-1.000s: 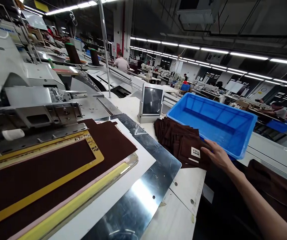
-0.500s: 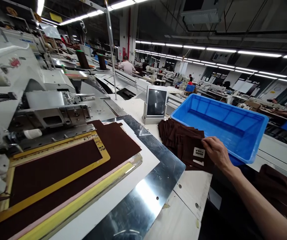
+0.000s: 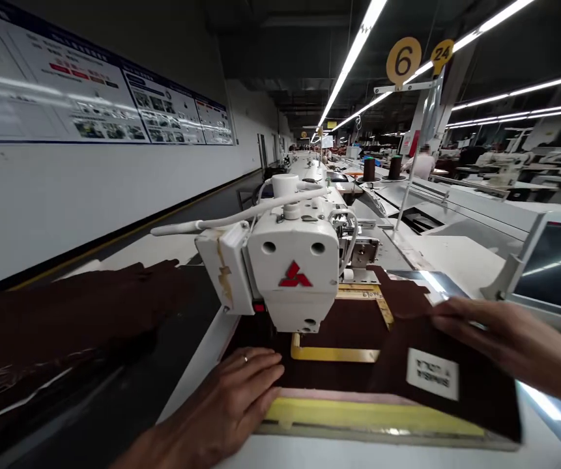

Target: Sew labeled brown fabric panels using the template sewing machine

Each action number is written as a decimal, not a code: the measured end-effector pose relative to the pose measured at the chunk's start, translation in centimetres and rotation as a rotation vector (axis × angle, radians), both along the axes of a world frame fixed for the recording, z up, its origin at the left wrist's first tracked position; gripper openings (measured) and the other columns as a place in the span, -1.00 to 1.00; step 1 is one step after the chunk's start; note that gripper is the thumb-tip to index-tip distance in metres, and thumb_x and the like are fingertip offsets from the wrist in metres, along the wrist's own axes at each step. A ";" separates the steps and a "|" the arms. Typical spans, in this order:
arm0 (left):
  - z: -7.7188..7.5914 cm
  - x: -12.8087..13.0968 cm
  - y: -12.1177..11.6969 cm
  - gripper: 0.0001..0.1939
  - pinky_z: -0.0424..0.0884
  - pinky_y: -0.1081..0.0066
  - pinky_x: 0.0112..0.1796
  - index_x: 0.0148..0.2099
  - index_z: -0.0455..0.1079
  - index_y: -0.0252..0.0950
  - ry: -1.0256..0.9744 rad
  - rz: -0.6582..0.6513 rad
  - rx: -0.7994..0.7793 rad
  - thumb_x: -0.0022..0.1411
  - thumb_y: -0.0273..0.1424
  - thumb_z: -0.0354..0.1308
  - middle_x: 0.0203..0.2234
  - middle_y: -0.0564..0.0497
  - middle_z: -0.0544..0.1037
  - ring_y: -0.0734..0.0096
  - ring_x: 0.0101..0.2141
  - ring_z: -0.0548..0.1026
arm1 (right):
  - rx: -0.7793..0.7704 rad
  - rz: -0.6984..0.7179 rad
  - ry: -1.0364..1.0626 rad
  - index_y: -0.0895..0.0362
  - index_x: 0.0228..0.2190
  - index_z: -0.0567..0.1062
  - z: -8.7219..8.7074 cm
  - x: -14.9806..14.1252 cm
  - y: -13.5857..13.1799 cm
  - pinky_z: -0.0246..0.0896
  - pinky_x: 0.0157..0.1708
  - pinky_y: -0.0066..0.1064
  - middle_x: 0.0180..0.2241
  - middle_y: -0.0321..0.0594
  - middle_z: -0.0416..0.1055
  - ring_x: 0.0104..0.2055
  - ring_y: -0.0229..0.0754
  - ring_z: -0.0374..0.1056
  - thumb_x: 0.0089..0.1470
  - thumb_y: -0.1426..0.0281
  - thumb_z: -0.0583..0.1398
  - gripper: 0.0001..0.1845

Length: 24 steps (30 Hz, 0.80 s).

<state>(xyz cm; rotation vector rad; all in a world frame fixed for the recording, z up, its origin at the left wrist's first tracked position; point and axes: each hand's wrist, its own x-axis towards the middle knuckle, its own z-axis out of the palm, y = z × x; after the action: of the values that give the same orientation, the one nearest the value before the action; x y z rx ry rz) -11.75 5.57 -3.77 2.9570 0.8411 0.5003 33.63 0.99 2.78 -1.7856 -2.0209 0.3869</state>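
My right hand (image 3: 515, 335) pinches a dark brown fabric piece (image 3: 485, 391) by its upper edge, fingers closed. A white label (image 3: 432, 373) with upside-down black lettering shows on the piece. It hangs tilted over the right end of the yellow-edged sewing template (image 3: 373, 413). My left hand (image 3: 234, 397) lies flat at the template's near left, fingertips on the brown fabric (image 3: 319, 376) there. A yellow clamp frame (image 3: 333, 355) presses on that fabric, partly hidden behind the white sewing machine head (image 3: 294, 273).
A screen (image 3: 556, 260) on a stand is at the right. Dark brown fabric (image 3: 40, 326) is heaped at the left. Thread cones (image 3: 369, 169) and a metal pole (image 3: 414, 156) stand behind the machine. A wall with posters (image 3: 99, 91) runs along the left.
The view has swung left to face the machine head. My right hand has carried a labelled piece from the stack beside the blue bin to the template. My left hand has come into view.
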 end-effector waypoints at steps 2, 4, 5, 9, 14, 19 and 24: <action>-0.2 0.1 -0.1 -0.61 0.43 0.27 0.20 0.31 0.40 -0.24 0.010 0.003 -0.003 0.49 -0.40 0.10 0.21 -0.08 0.49 0.19 0.21 0.43 | -0.160 0.201 0.031 0.05 -0.22 0.54 -0.3 -1.8 4.4 0.30 -0.34 -0.34 -0.26 -0.21 0.53 -0.29 -0.10 0.41 0.35 0.03 0.08 -0.59; -0.2 0.0 -0.2 -0.61 0.42 0.26 0.21 0.29 0.41 -0.23 0.011 0.004 0.005 0.48 -0.41 0.12 0.22 -0.08 0.49 0.17 0.21 0.44 | -0.214 0.281 0.011 0.09 -0.33 0.51 -0.9 -3.6 8.7 0.24 -0.38 -0.35 -0.36 -0.22 0.50 -0.35 -0.12 0.36 0.32 0.07 0.08 -0.60; 0.0 0.0 -0.2 -0.62 0.43 0.26 0.21 0.28 0.43 -0.23 0.009 0.004 0.011 0.47 -0.42 0.13 0.21 -0.08 0.49 0.16 0.20 0.45 | -0.225 0.303 0.014 0.09 -0.35 0.51 -1.3 -4.4 10.5 0.23 -0.38 -0.36 -0.37 -0.23 0.49 -0.35 -0.13 0.36 0.30 0.11 0.10 -0.64; 1.0 0.5 -0.1 -0.65 0.45 0.27 0.18 0.22 0.47 -0.22 0.011 0.005 0.043 0.45 -0.44 0.12 0.18 -0.06 0.52 0.16 0.16 0.49 | -0.213 0.342 0.020 0.10 -0.38 0.51 -2.1 -6.9 14.1 0.21 -0.38 -0.39 -0.36 -0.25 0.50 -0.36 -0.16 0.36 0.23 0.25 0.16 -0.77; 2.0 1.7 0.3 -0.68 0.41 0.29 0.22 0.20 0.48 -0.27 0.033 -0.027 0.068 0.48 -0.45 0.07 0.17 -0.06 0.53 0.21 0.15 0.49 | -0.214 0.355 0.006 0.08 -0.36 0.53 -2.0 -8.5 14.6 0.19 -0.41 -0.41 -0.37 -0.27 0.51 -0.36 -0.16 0.37 0.18 0.34 0.19 -0.88; 2.0 3.0 0.6 -0.67 0.42 0.20 0.21 0.22 0.44 -0.30 0.101 -0.041 0.024 0.49 -0.45 0.05 0.22 -0.07 0.48 0.16 0.17 0.46 | -0.204 0.340 0.001 0.07 -0.34 0.54 -1.9 -9.5 14.6 0.20 -0.42 -0.43 -0.33 -0.27 0.55 -0.33 -0.15 0.41 0.14 0.43 0.18 -0.89; 1.9 3.6 0.6 -0.65 0.38 0.16 0.24 0.25 0.41 -0.29 0.110 -0.041 -0.006 0.50 -0.47 0.03 0.22 -0.09 0.48 0.15 0.19 0.46 | -0.170 0.333 -0.003 0.07 -0.36 0.54 -2.4 -9.8 14.6 0.19 -0.43 -0.42 -0.36 -0.28 0.53 -0.36 -0.16 0.40 0.13 0.42 0.17 -0.88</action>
<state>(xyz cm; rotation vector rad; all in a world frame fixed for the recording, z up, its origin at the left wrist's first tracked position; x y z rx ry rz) -8.16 6.17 -1.90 3.0132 0.7865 0.3359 23.82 15.60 0.33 -1.5376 -2.3531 0.6741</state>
